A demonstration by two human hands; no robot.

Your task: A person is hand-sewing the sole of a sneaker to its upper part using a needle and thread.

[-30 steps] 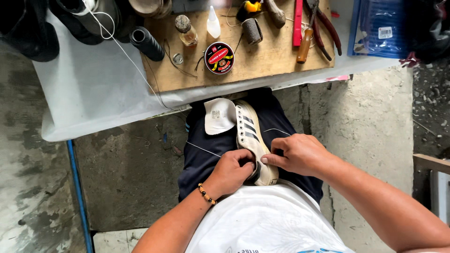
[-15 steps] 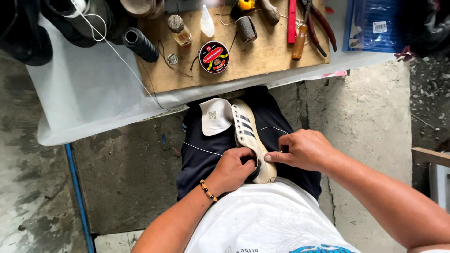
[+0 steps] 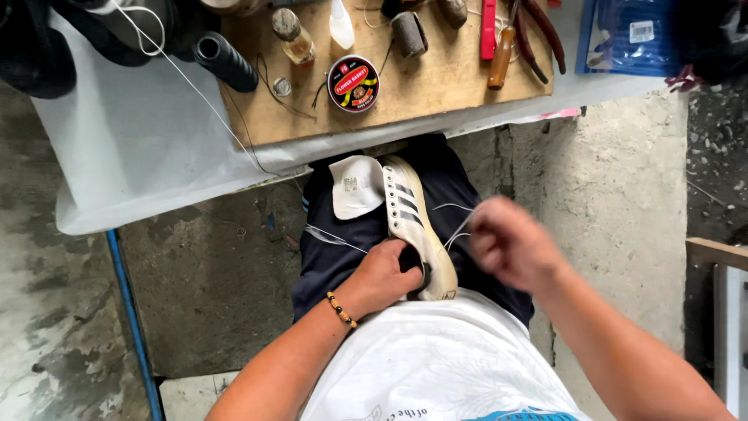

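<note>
A white sneaker (image 3: 409, 218) with dark side stripes lies on my lap, its tongue (image 3: 355, 185) folded out to the left. My left hand (image 3: 387, 274) grips the shoe at its heel opening, a beaded bracelet on that wrist. My right hand (image 3: 510, 243), blurred with motion, is off to the right of the shoe, fingers closed on a white thread (image 3: 456, 228) that runs back to the shoe's side. Another strand of thread (image 3: 335, 238) stretches left from the shoe across my thigh.
A wooden board (image 3: 436, 78) on the white-covered table ahead carries a round polish tin (image 3: 353, 83), a black thread spool (image 3: 226, 61), a small bottle (image 3: 292, 35), pliers (image 3: 538, 35) and a wooden-handled tool (image 3: 500, 56). A blue packet (image 3: 627, 39) lies right. Concrete floor lies below.
My right hand has left the shoe's side and pulled away to the right, drawing the thread out. My left hand stays on the heel.
</note>
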